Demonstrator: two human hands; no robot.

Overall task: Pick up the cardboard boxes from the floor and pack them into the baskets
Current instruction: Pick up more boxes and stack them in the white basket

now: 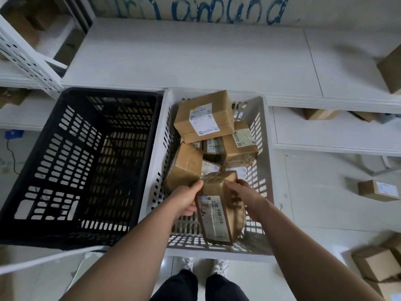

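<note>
Over the white basket (160,137), left hand (187,198) and right hand (246,197) clasp a box (219,216) (piled boxes (204,115) ahead).

Reaching forward and down, the left hand (187,199) and right hand (246,195) clasp one cardboard box (219,216) from opposite sides, fingers seemingly curled round its edges.

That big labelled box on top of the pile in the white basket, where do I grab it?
From above, take the big labelled box by its left and right sides: it lies tilted atop the other boxes, uncovered, the white basket wall close behind.
</note>
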